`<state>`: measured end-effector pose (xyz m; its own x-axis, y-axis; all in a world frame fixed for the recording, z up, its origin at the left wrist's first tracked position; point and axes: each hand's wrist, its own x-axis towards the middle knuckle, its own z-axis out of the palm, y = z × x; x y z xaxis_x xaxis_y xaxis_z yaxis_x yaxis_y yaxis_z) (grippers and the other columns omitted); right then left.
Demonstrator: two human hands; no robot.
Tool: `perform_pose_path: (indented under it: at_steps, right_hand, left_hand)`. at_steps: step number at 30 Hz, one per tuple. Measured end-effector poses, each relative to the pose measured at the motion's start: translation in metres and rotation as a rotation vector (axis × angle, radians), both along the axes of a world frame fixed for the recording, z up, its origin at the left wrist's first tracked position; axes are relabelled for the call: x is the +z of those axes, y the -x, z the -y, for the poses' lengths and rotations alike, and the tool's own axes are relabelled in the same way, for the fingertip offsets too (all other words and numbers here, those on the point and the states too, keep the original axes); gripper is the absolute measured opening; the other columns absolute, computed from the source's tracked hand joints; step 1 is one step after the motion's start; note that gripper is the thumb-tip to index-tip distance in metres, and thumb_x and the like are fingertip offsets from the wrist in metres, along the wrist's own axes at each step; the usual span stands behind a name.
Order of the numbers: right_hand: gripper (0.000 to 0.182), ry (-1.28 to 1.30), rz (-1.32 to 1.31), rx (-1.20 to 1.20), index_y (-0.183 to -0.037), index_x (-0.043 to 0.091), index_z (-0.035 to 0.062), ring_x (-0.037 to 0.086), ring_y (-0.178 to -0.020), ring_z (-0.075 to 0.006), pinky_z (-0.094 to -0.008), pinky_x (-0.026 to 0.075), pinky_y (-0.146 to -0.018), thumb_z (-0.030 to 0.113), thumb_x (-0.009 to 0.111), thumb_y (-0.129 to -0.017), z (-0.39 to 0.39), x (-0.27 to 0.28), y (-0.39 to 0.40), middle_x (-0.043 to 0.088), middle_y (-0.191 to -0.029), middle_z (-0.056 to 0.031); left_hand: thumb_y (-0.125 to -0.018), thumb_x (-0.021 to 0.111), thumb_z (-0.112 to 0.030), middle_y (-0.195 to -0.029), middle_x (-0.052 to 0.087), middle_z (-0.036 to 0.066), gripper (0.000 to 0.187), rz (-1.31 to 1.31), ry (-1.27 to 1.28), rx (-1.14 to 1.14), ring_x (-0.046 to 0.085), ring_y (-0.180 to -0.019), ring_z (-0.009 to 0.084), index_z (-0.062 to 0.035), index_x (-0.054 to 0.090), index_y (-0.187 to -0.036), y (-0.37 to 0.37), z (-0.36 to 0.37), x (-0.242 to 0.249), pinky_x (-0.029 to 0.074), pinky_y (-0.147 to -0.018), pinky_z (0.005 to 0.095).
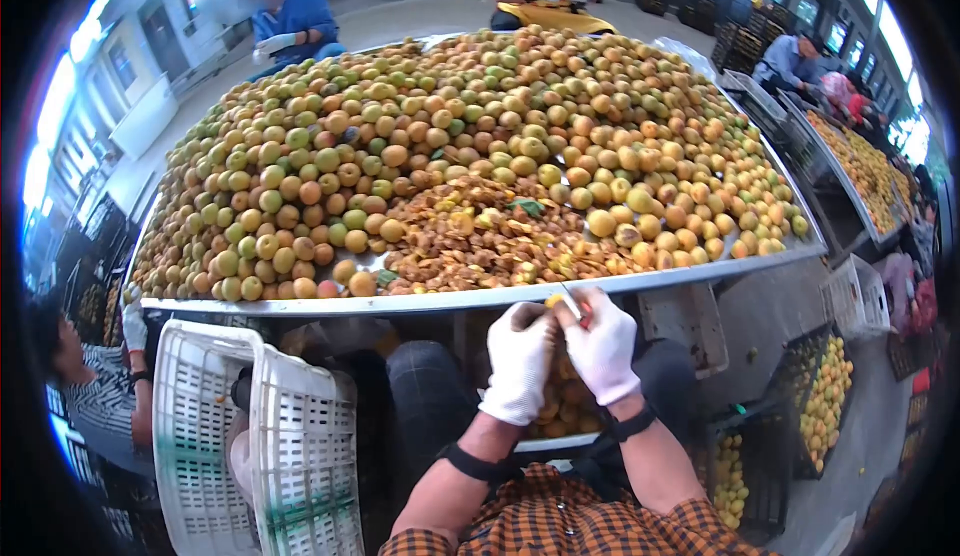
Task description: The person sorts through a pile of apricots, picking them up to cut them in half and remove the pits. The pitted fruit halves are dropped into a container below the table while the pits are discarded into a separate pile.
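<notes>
Both of my hands wear white gloves and meet over my lap, just below the near edge of a metal-rimmed table (470, 301). My right hand (603, 346) is closed on a small knife (573, 303) with a red part at its handle. My left hand (520, 361) has its fingers curled beside the blade; what it holds, if anything, is hidden. A small yellow piece shows between the hands. On the table lies a large heap of yellow-green and orange fruit (440, 106), with a pile of brownish cut pieces (480, 241) nearest me.
A white plastic crate (310, 446) stands at my left. Fruit (570, 406) lies in a container under my hands. Dark crates of fruit (825, 406) stand at the right. Several people sit around this table and another fruit table (865, 171) at the right.
</notes>
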<state>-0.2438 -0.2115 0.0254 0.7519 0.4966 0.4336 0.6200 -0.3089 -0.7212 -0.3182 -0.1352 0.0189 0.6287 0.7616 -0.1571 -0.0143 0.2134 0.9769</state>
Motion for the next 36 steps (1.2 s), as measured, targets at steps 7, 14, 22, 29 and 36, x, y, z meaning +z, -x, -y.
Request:
perform_pose_path:
  at_steps: [7, 14, 22, 29, 36]
  right_hand:
    - [0.012, -0.218, -0.791, 0.065, -0.095, 0.062, -0.0022, 0.061, -0.072, -0.0081, -0.0223, 0.049, -0.066, 0.006, 0.065, -0.087, 0.029, 0.003, -0.018, 0.066, -0.081, -0.0045]
    - [0.04, 0.077, -0.773, 0.032, -0.12, 0.055, -0.0007, 0.062, -0.07, -0.0106, -0.0246, 0.049, -0.062, 0.008, 0.066, -0.083, 0.057, -0.065, -0.017, 0.065, -0.088, -0.008]
    - [0.029, 0.065, -1.023, 0.066, -0.11, 0.059, 0.0008, 0.048, -0.061, -0.0048, -0.0212, 0.04, -0.055, 0.01, 0.066, -0.083, 0.038, -0.069, -0.011, 0.055, -0.071, 0.0012]
    - [0.029, 0.024, -1.089, 0.045, -0.111, 0.059, 0.001, 0.045, -0.055, -0.0039, -0.0204, 0.037, -0.05, 0.008, 0.065, -0.084, 0.041, -0.062, -0.008, 0.053, -0.069, 0.0008]
    - [0.035, -0.106, -1.119, 0.193, -0.118, 0.057, 0.0032, 0.041, -0.045, -0.0033, -0.0205, 0.032, -0.042, 0.004, 0.065, -0.084, 0.02, 0.005, -0.006, 0.05, -0.064, 0.003]
  left_hand:
    - [-0.085, 0.062, -0.003, -0.09, 0.066, 0.007, 0.018, 0.004, -0.38, 0.128, 0.06, -0.076, 0.0121, 0.0007, 0.062, -0.103, -0.028, -0.049, -0.002, 0.048, -0.07, 0.0236]
    - [-0.075, 0.057, -0.011, -0.113, 0.062, 0.011, 0.036, -0.587, -0.941, 0.113, 0.054, -0.111, 0.03, -0.0134, 0.065, -0.109, -0.012, -0.199, -0.012, 0.044, -0.095, 0.0412]
    - [-0.078, 0.055, -0.01, -0.117, 0.058, 0.008, 0.037, -1.189, -1.265, -0.102, 0.052, -0.112, 0.0299, -0.0159, 0.063, -0.114, -0.006, -0.273, -0.037, 0.041, -0.094, 0.0463]
    - [-0.081, 0.068, -0.021, -0.11, 0.064, 0.011, 0.036, -0.815, -0.965, 0.014, 0.059, -0.106, 0.0273, -0.0062, 0.062, -0.113, 0.0, -0.274, -0.016, 0.046, -0.089, 0.0383]
    - [-0.091, 0.063, -0.029, -0.109, 0.062, 0.012, 0.048, 0.384, 0.216, -0.328, 0.063, -0.096, 0.0227, -0.0011, 0.05, -0.127, 0.022, -0.16, 0.019, 0.055, -0.08, 0.036]
